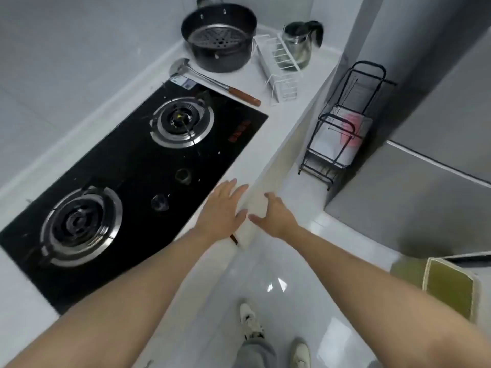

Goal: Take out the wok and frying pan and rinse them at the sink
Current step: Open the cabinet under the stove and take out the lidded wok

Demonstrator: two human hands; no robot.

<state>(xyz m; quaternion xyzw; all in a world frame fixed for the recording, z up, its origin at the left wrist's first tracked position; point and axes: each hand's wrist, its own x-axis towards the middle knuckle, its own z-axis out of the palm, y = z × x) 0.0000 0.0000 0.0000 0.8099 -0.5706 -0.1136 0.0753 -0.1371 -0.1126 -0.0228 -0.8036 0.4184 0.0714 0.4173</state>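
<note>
No wok, frying pan or sink shows in the head view. My left hand point(221, 208) hovers with fingers straight over the front edge of the white counter point(281, 123), beside the black gas hob point(138, 166). My right hand point(273, 212) reaches just past the counter's edge, fingers spread and relaxed, over the white cabinet front point(255, 208) below. Neither hand holds anything. A small dark handle point(233, 239) peeks out under my left wrist at the cabinet's edge.
A black deep pot point(220, 35) with a steamer plate stands at the back. A ladle point(212, 82), a white wire rack point(279, 67) and a glass kettle point(300, 41) lie nearby. A black wire rack point(342, 123) stands on the floor by a grey fridge point(425, 155).
</note>
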